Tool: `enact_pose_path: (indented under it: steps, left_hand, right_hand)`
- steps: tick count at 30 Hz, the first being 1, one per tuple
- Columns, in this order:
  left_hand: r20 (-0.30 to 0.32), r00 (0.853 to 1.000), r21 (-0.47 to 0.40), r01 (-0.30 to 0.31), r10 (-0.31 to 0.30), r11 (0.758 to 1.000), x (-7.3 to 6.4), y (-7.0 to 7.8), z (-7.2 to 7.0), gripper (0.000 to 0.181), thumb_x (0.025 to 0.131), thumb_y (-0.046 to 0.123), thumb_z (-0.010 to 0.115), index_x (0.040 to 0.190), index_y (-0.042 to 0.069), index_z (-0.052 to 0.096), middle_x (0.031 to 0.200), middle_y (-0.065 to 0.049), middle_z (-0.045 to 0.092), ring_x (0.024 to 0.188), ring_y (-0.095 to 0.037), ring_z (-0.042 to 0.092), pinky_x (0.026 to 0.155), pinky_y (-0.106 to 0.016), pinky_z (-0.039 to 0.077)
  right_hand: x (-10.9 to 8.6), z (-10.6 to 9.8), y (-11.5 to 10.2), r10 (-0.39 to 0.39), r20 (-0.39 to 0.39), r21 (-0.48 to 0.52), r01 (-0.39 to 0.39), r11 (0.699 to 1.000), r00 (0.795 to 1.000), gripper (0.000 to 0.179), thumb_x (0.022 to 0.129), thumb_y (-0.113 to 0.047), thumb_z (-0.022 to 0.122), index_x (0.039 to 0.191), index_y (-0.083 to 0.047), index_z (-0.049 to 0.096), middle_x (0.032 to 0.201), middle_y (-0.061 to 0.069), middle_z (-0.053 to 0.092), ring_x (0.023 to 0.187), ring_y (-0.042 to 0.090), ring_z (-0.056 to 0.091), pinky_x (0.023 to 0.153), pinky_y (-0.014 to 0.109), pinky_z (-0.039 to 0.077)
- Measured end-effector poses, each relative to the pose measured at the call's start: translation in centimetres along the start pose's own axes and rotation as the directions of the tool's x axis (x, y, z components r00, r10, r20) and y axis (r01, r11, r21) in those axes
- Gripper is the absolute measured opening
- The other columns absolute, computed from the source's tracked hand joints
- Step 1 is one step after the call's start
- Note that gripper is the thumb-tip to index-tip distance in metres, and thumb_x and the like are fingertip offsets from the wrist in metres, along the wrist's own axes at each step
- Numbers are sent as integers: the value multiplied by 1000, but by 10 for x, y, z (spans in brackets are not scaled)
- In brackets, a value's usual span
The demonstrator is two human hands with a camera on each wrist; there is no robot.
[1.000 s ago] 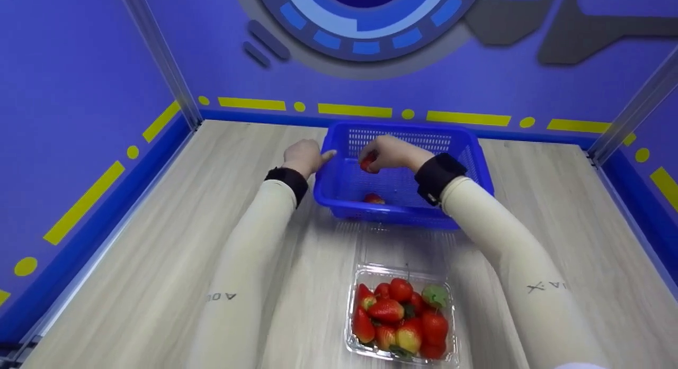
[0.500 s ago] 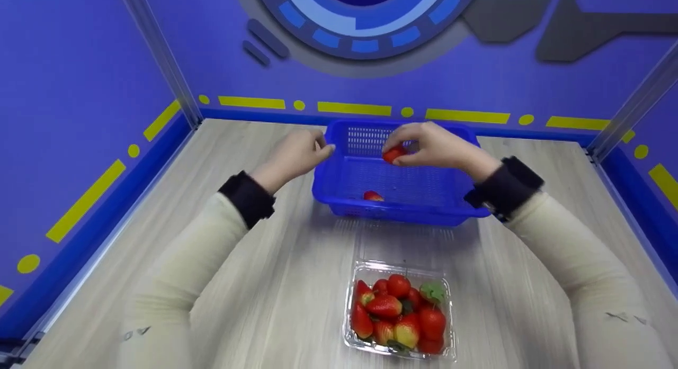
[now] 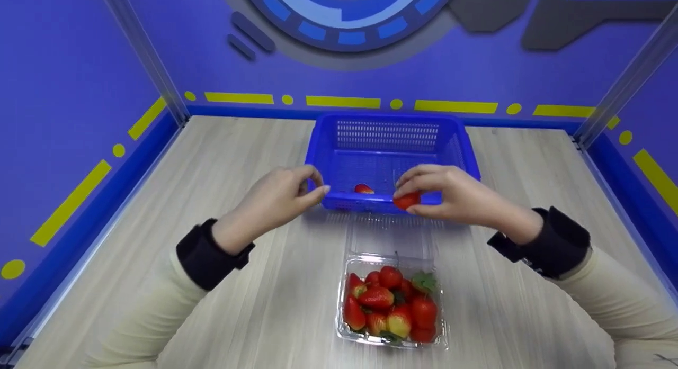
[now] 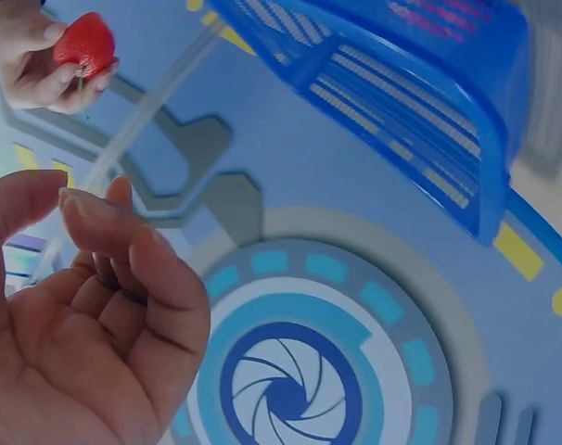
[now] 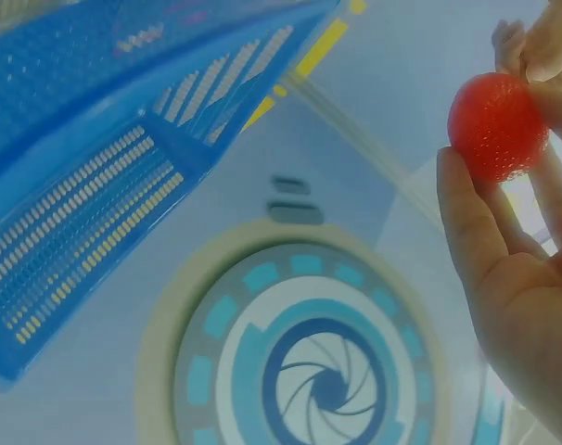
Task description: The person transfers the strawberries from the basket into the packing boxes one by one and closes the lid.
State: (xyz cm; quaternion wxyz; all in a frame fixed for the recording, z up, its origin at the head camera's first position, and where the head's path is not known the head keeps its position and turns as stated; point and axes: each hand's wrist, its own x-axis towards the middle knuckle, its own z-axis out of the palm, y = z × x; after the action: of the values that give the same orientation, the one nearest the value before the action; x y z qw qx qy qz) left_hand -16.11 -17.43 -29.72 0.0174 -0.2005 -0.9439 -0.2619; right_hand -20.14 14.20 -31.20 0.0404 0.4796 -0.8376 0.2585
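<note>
My right hand (image 3: pixel 445 194) pinches a red strawberry (image 3: pixel 407 200) between thumb and fingers, over the near rim of the blue plastic basket (image 3: pixel 392 115). In the left wrist view a thin stem hangs from this held strawberry (image 4: pixel 84 44). My left hand (image 3: pixel 275 199) hovers at the basket's near left corner, its fingers loosely curled, thumb close to the index fingertip, holding nothing visible. Inside the basket, by the near wall, lies another strawberry (image 3: pixel 363 189). Nearer to me a clear plastic box (image 3: pixel 339 326) holds several strawberries (image 3: pixel 377 297), some with green leaves showing.
The box's clear lid (image 3: pixel 391 236) lies open toward the basket on the wood-grain table (image 3: pixel 254 316). Blue printed walls (image 3: pixel 63 120) enclose the left, back and right sides. The basket stands close to the back wall.
My right hand has lifted off from inside the basket and come toward me with the strawberry. My left hand has left the basket's left rim and moved toward me.
</note>
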Motion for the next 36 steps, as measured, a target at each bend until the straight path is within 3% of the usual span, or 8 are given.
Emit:
enact_pose_path:
  steps: [5, 10, 13, 18, 21, 30, 33, 36]
  left_hand:
    - [38, 999, -37, -20, 22, 999, -17, -2, 19, 24, 100, 27, 66, 101, 3, 70, 67, -1, 57, 58, -10, 45, 55, -23, 38]
    - [182, 983, -120, 37, -14, 992, -31, -15, 55, 28, 100, 31, 65, 96, 3, 70, 70, -3, 61, 59, -9, 49, 54, -22, 43]
    - [300, 951, -184, 132, -73, 974, -40, -26, 80, 33, 100, 35, 65, 95, 3, 70, 67, 0, 59, 57, -10, 50, 52, -22, 43]
    - [468, 872, -286, 306, -146, 908, -51, -41, 113, 40, 101, 39, 63, 92, 1, 69, 61, -2, 59, 51, -10, 52, 50, -22, 43]
    - [514, 848, -336, 341, -133, 878, -51, -44, 126, 42, 103, 39, 60, 92, -1, 69, 61, -6, 62, 51, -9, 52, 50, -20, 44]
    - [499, 859, -411, 353, -117, 841, -39, -42, 144, 39, 103, 34, 59, 74, 8, 58, 57, 4, 52, 49, -8, 52, 50, -19, 42]
    - [502, 858, -412, 350, -111, 841, -37, -41, 147, 41, 103, 32, 60, 67, 16, 50, 56, 5, 52, 50, -8, 51, 50, -19, 41]
    - [514, 852, -441, 362, -100, 821, -35, -42, 150, 42, 103, 29, 61, 65, 18, 48, 55, 6, 51, 49, -6, 51, 49, -17, 41]
  right_hand:
    - [-17, 11, -10, -76, -7, 17, 76, 997, 997, 25, 86, 0, 78, 109, -10, 77, 113, 10, 74, 101, 25, 71, 85, 39, 63]
    - [-32, 32, -12, -134, -6, 49, 134, 990, 991, 26, 83, 2, 78, 107, -9, 76, 110, 11, 73, 98, 25, 70, 84, 36, 63]
    - [-40, 47, -14, -140, 45, 40, 138, 990, 989, 25, 83, 1, 78, 106, -9, 76, 109, 11, 73, 98, 25, 70, 85, 36, 63]
    - [-48, 65, -20, -118, 149, 40, 114, 993, 982, 22, 85, -1, 77, 106, -7, 77, 111, 11, 72, 100, 25, 70, 90, 38, 62]
    - [-53, 71, -23, -93, 187, 40, 87, 995, 978, 22, 86, -2, 77, 107, -7, 77, 111, 11, 72, 103, 24, 69, 92, 38, 61]
    - [-67, 90, -28, -15, 245, 27, 9, 1000, 969, 17, 89, -5, 77, 104, -10, 72, 110, 7, 67, 100, 18, 67, 91, 30, 61]
    - [-72, 94, -29, -1, 253, 5, 0, 1000, 968, 17, 88, -5, 78, 103, -11, 72, 108, 5, 67, 99, 16, 67, 89, 28, 61]
    - [-73, 96, -28, -8, 251, -29, 16, 999, 968, 18, 87, -4, 79, 102, -11, 72, 109, 5, 68, 100, 17, 68, 89, 28, 61]
